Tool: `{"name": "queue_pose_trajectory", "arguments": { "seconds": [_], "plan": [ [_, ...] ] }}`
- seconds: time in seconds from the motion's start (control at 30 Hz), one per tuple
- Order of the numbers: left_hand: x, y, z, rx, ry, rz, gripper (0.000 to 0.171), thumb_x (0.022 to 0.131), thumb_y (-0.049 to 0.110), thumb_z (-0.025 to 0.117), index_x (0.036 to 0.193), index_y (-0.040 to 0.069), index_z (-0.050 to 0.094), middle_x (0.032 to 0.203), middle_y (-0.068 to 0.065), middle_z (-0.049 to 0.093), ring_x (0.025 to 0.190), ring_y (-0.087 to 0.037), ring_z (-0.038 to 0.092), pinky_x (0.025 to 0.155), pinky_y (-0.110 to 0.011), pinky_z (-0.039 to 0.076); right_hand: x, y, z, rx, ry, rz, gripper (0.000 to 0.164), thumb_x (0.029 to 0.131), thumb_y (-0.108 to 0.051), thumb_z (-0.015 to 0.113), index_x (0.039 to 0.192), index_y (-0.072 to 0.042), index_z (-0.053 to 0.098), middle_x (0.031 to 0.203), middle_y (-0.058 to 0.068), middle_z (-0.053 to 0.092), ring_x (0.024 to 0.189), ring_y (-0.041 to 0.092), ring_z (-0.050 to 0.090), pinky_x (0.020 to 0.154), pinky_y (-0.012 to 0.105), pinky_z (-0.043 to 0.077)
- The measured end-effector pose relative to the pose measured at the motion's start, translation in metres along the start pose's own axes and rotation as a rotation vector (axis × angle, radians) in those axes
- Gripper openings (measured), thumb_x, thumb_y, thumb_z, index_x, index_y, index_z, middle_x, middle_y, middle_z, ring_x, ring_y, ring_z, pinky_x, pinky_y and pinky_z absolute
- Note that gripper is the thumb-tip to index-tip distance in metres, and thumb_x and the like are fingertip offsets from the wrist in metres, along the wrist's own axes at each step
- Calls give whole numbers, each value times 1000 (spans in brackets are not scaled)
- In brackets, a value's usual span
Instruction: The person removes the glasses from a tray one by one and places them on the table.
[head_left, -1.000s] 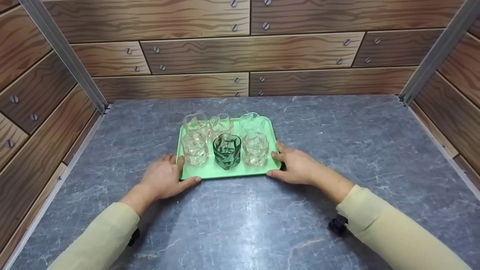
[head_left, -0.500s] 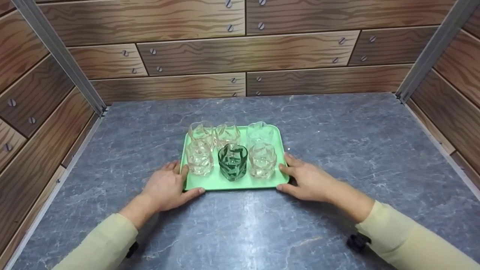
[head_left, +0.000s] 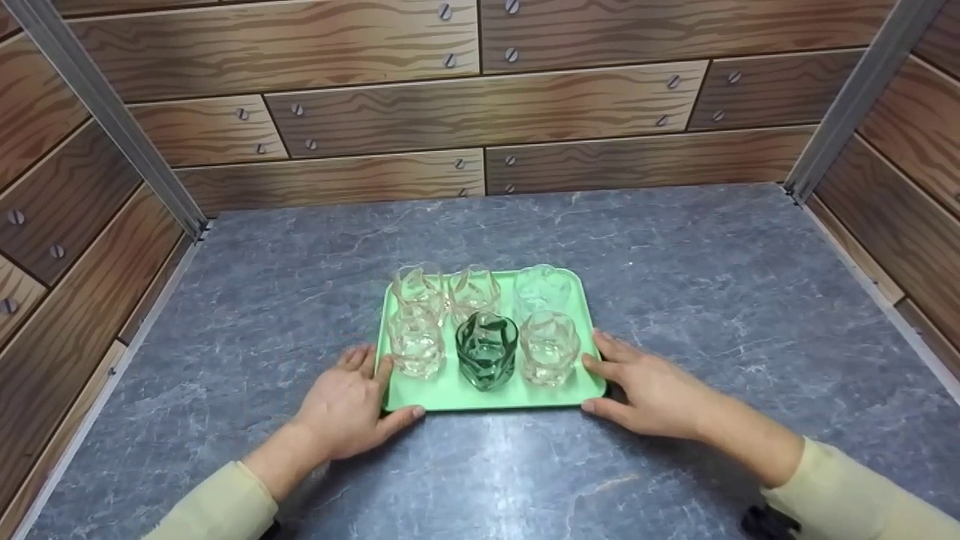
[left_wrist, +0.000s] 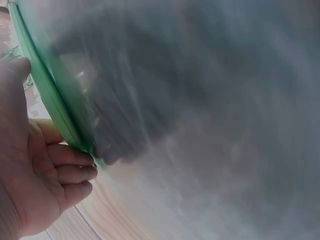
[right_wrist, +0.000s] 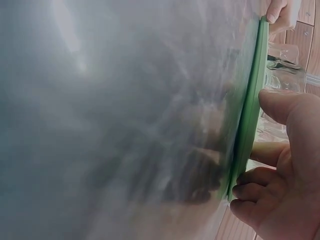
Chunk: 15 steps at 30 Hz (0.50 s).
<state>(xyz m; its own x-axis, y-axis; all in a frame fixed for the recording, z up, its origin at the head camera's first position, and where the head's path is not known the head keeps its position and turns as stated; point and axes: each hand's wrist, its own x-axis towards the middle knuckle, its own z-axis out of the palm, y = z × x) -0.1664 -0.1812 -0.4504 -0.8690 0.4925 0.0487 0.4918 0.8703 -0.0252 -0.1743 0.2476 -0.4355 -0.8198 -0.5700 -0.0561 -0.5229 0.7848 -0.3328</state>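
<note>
One light-green, rounded-rectangular tray [head_left: 442, 396], held at both sides.
Your left hand [head_left: 341, 409] grips its near left corner and your right hand [head_left: 652, 391] its near right corner, over the grey marbled tabletop [head_left: 712, 277]; the wrist views are too blurred to show whether the underside touches. On it you have five clear, wavy-walled glass tumblers [head_left: 550, 358] and one dark green glass tumbler [head_left: 487, 358], mid near row.

Tabletop [head_left: 690, 300]: dk. gray-blue, marbled w/ thin pale veins; glossy, brightest just in front of tray [head_left: 450, 399]. Directly on it: said tray, lt. green, rect. w/ rounded corners, long side facing front.
</note>
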Motion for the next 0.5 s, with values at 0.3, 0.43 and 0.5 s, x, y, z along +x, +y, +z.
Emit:
{"name": "queue_pose_trajectory", "arguments": {
  "seconds": [0.3,0.43,0.5],
  "plan": [
    [-8,18,-1,-5,14,53,94,104,71,45,144,-14,56,143,-40,55,137,-53,54,117,-57,41,-23,6,-1,8,24,-14,76,103,-59,62,151,-1,57,166,27,32,151,46,37,118,63,34],
    [-10,24,-2,-26,-6,72,93,104,71,45,145,-13,56,143,-40,55,137,-52,54,116,-56,42,-31,9,0,7,25,-15,76,103,-60,61,151,-2,57,167,26,32,151,46,37,117,64,35],
    [-12,24,-2,-33,-8,87,93,105,70,43,145,-12,57,143,-39,56,136,-51,54,115,-56,43,-34,11,0,10,21,-20,76,103,-61,61,151,-2,57,167,26,32,151,46,37,117,64,35]
  ]
}}
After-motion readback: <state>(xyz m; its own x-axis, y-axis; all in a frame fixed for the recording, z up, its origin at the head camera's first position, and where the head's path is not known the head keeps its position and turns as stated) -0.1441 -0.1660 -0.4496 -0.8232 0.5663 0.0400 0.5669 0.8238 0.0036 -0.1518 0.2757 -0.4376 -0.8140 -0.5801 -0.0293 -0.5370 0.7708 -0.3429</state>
